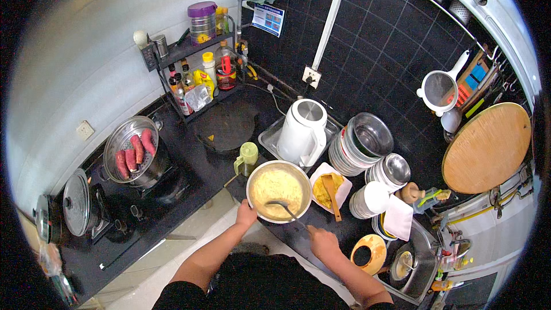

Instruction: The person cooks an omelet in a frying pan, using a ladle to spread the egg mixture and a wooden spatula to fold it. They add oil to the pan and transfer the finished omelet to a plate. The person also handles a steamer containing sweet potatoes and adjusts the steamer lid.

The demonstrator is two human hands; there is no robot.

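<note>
At the counter's corner stands a wide metal bowl [308,176] of pale yellow, lumpy batter-like mixture [275,187]. My left hand [246,215] grips its near-left rim. The handle of a dark ladle or spoon [295,216] is in my right hand [323,241], to the lower right of the bowl. Its head lies in the mixture, partly covered. Just right of the bowl, a white square dish [343,195] holds yellow food with a wooden spatula [330,191] laid across it. A green-lidded jug [248,155] stands behind the bowl on the left.
Behind are a white electric kettle [297,131] and stacked bowls [344,155]. The sink [424,262] lies right, with an orange-stained plate [375,247] beside it. Sweet potatoes [137,148] sit in a steamer pot [112,150] on the left. A round cutting board [486,150] hangs on the right.
</note>
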